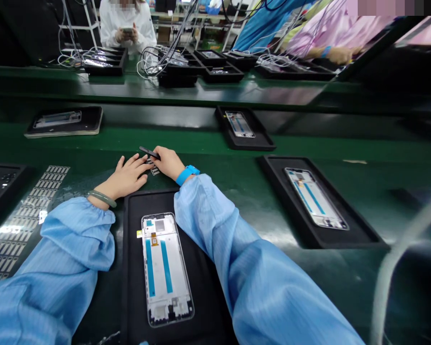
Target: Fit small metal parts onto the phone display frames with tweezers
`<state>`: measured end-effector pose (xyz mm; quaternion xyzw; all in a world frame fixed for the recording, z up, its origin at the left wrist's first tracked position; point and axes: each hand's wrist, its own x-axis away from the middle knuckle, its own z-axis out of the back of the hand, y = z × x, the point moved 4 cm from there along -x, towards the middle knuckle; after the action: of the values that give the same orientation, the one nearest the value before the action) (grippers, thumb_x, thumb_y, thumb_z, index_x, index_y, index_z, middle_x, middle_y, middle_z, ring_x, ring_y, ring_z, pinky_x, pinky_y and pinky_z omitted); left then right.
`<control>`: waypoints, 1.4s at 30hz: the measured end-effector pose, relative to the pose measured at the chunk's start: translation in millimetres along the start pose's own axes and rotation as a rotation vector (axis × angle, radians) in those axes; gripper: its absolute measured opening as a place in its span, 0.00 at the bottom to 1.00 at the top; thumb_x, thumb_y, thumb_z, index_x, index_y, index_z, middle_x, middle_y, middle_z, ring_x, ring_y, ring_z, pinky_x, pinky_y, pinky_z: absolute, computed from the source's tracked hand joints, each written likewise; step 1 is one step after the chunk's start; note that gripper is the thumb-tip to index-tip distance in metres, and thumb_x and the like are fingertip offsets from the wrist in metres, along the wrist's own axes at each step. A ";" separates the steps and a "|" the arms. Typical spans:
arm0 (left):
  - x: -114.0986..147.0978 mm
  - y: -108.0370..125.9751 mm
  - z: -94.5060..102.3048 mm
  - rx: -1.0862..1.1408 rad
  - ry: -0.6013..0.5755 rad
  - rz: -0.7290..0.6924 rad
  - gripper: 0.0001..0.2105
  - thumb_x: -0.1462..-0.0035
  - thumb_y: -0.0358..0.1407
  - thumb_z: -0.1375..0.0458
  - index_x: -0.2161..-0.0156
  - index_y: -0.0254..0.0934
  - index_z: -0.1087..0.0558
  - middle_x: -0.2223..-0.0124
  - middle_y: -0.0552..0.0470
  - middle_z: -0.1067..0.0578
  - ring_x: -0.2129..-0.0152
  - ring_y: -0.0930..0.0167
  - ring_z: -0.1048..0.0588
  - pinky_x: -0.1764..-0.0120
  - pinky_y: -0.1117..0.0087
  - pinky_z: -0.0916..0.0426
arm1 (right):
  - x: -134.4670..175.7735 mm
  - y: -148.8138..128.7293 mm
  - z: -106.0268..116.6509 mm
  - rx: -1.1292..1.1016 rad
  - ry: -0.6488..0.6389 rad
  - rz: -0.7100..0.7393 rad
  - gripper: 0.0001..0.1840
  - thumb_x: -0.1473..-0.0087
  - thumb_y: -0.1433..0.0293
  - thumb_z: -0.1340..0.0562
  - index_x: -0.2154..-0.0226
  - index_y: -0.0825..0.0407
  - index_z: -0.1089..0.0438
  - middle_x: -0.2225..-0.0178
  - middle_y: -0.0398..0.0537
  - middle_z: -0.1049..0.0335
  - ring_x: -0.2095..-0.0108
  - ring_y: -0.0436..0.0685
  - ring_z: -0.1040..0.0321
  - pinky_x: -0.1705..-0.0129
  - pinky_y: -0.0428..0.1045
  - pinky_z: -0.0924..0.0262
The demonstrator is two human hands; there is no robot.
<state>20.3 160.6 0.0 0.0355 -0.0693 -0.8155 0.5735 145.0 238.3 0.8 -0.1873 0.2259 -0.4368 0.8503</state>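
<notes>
My right hand (168, 163) is closed around a slim black tool (150, 153) that looks like tweezers, its rounded end pointing up and left. Its other end is hidden by my fingers. Just below lies a small piece of sheet with pale cut-out strips (153, 169) on the green table. My left hand (127, 177) lies with fingers spread beside that sheet, its fingertips close to the right hand. Nearer to me, a phone frame (167, 268) with two blue strips and an orange flex cable rests in a black tray (208, 302), between my sleeves.
More phone frames lie in black trays (359, 235) to the right and farther back. Left of my arm runs a long sheet of pale parts (50, 184), beside another tray (17, 168). A pale cable (384, 278) crosses the right foreground. People sit beyond the raised shelf.
</notes>
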 end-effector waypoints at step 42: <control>-0.5 2.8 2.0 -0.020 -0.029 -0.013 0.22 0.38 0.41 0.60 0.40 0.47 0.44 0.35 0.52 0.46 0.37 0.61 0.53 0.42 0.40 0.60 | 1.6 -2.3 -0.8 0.045 -0.004 0.050 0.06 0.48 0.75 0.44 0.68 0.51 0.33 0.66 0.45 0.29 0.67 0.54 0.35 0.69 0.47 0.51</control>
<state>22.8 160.3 2.5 0.0186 -0.0691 -0.8202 0.5675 143.9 235.6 0.9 -0.1632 0.2191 -0.4199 0.8654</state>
